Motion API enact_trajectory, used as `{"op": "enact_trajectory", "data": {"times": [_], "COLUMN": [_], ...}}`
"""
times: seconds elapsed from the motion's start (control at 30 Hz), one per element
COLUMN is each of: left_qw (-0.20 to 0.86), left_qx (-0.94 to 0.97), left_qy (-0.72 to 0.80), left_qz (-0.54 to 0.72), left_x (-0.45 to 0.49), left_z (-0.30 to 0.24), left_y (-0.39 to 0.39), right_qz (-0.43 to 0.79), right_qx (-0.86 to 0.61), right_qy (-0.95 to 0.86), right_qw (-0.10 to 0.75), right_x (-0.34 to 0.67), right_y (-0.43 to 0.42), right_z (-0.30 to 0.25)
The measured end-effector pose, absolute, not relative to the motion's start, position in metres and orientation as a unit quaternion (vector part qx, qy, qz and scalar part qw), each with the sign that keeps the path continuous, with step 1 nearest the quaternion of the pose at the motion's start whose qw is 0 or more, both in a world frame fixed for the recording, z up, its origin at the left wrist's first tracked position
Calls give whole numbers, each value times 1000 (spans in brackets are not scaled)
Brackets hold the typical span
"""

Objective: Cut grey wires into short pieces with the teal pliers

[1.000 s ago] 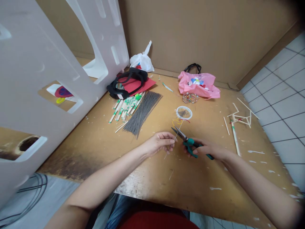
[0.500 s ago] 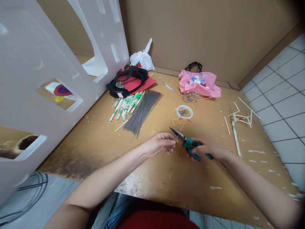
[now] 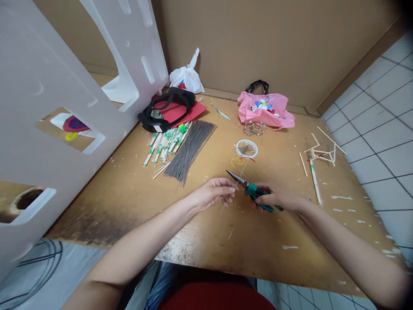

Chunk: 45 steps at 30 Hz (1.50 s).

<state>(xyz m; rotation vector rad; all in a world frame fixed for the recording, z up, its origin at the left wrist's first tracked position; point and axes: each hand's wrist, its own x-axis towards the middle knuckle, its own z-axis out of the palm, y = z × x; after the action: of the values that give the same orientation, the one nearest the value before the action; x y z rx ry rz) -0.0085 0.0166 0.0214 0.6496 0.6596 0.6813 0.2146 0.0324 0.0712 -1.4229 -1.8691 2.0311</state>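
My left hand (image 3: 215, 192) pinches a thin grey wire (image 3: 238, 184) over the wooden table (image 3: 135, 189). My right hand (image 3: 280, 196) is closed on the green handles of long-nose pliers (image 3: 245, 186). The plier jaws now look closed and point up and left, right beside the wire at my left fingertips. Just beyond the jaws lie a white ring with wires across it (image 3: 246, 148) and small yellow and red wire loops (image 3: 238, 161).
A bundle of grey wires (image 3: 190, 150) and green-and-white chopsticks (image 3: 166, 144) lie at the left middle, with black goggles (image 3: 163, 113) on red paper behind. A pink bag (image 3: 265, 110) and white bag (image 3: 186, 77) sit at the back. A stick frame (image 3: 321, 153) lies right. White foam boards (image 3: 61, 94) stand left.
The plier jaws have closed and moved left to the wire at my left fingertips. The camera view has shifted slightly; both hands stay in place.
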Motion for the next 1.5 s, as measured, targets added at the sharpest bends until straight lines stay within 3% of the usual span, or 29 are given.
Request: {"op": "enact_trajectory", "data": {"times": [0.63,0.93,1.5], "left_qw": [841,831,830], "left_qx": [317,332,335], "left_qy": [314,327,328], "left_qz": [306,304,304], "left_x": [-8,-7,-6], "left_z": [20,17,18], "left_y": [17,18,16], "right_qz": [598,495,515], "right_qx": [-451,-476,-483], "right_qy": [-663,-727,-708], "right_qw": [-4,13,20], "right_x": [218,214,214], "right_y": [31,29,25], "right_z": [67,64,59]}}
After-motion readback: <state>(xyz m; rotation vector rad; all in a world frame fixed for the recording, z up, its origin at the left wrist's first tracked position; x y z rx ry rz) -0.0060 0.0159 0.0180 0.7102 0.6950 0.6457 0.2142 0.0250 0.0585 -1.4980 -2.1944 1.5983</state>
